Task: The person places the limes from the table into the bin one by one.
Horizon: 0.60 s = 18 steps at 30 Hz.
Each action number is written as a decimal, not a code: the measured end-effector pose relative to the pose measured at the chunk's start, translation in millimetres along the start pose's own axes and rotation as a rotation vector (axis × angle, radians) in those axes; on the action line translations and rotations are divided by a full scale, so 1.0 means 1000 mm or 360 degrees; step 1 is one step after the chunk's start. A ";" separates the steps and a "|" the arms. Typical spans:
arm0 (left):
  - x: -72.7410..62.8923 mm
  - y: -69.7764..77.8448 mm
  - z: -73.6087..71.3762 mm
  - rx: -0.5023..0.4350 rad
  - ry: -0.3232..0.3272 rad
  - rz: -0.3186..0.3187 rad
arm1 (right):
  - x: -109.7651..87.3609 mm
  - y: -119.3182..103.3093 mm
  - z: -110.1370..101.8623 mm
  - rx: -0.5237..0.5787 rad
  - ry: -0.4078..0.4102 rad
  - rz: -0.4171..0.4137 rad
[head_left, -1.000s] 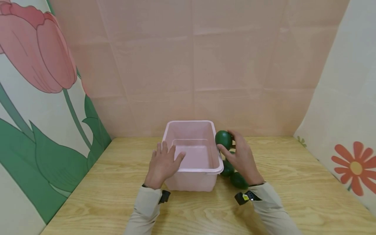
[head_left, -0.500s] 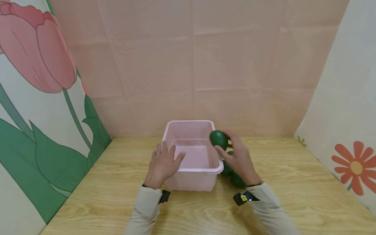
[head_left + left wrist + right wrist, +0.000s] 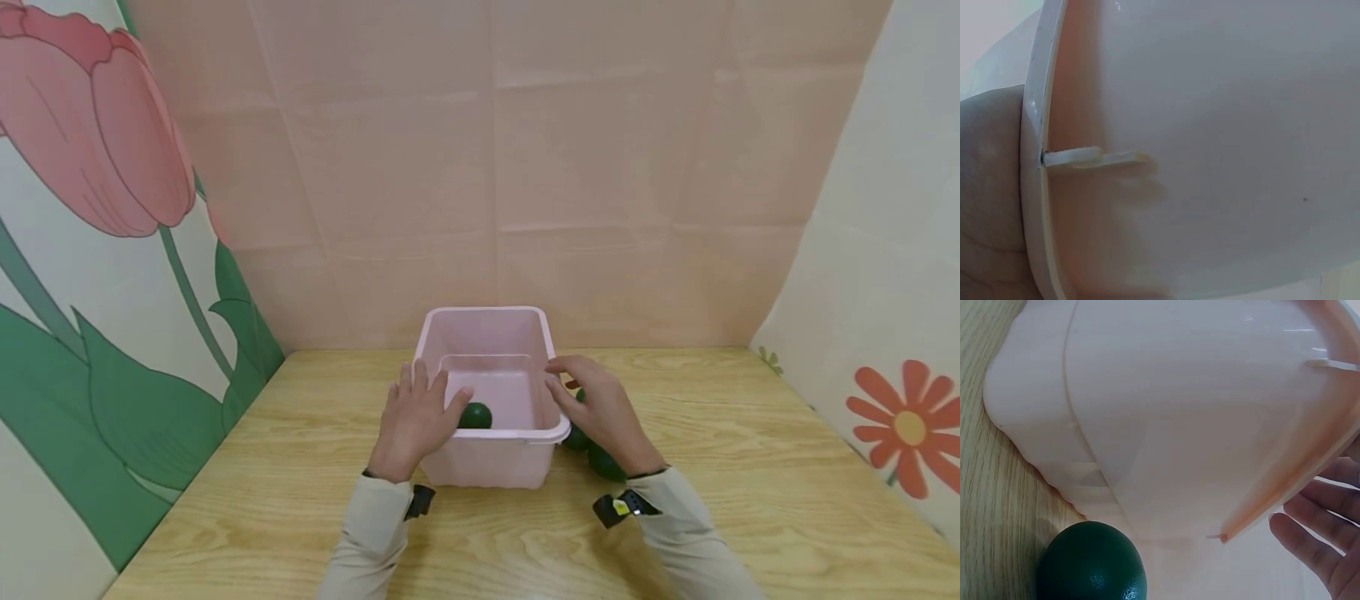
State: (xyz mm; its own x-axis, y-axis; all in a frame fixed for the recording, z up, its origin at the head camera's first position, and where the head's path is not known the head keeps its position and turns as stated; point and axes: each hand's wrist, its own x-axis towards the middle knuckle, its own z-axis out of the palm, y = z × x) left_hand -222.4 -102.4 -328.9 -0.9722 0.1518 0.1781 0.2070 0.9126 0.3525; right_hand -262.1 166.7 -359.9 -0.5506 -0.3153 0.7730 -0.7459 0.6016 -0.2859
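The pink plastic bin (image 3: pixel 491 461) stands in the middle of the table. My left hand (image 3: pixel 417 423) rests over its near left rim with fingers spread and nothing held; its wrist view shows the bin's wall (image 3: pixel 1222 137) close up. Inside, near the front wall, lies a dark green avocado (image 3: pixel 476 416), partly hidden by the rim and my left thumb. My right hand (image 3: pixel 606 414) hovers at the bin's right rim, fingers loosely bent and holding nothing. Beneath it several more avocados (image 3: pixel 604 463) lie against the bin's right side, partly covered; one avocado (image 3: pixel 1092 562) shows in the right wrist view.
The wooden table (image 3: pixel 262 500) extends around the bin on both sides. A pink sheet (image 3: pixel 487 167) hangs behind it. Flower-printed panels flank the table, with a tulip (image 3: pixel 97 125) at left and a red flower (image 3: pixel 910 428) at right.
My right hand carried an avocado leftward over the bin's right rim and let it go; it now lies inside. My left hand has stayed put.
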 end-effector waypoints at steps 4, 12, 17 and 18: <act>0.000 0.000 0.000 0.0004 -0.0015 -0.0007 | 0.000 0.000 -0.001 0.0002 -0.0008 0.0006; 0.000 -0.001 0.000 0.0003 -0.0022 -0.0010 | -0.001 -0.001 -0.001 -0.0004 -0.0031 0.0032; 0.000 -0.001 -0.002 0.0015 -0.0018 0.0009 | 0.001 0.000 -0.002 0.0016 -0.0050 0.0047; 0.000 -0.001 -0.002 0.0018 -0.0018 0.0011 | 0.001 0.000 -0.002 0.0019 -0.0056 0.0053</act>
State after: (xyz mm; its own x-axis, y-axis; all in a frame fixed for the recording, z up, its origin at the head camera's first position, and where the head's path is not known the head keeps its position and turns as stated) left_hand -222.7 -104.0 -327.7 -0.9719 0.1626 0.1700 0.2128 0.9158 0.3406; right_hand -261.5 167.8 -358.1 -0.5879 -0.3210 0.7425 -0.7311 0.6036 -0.3180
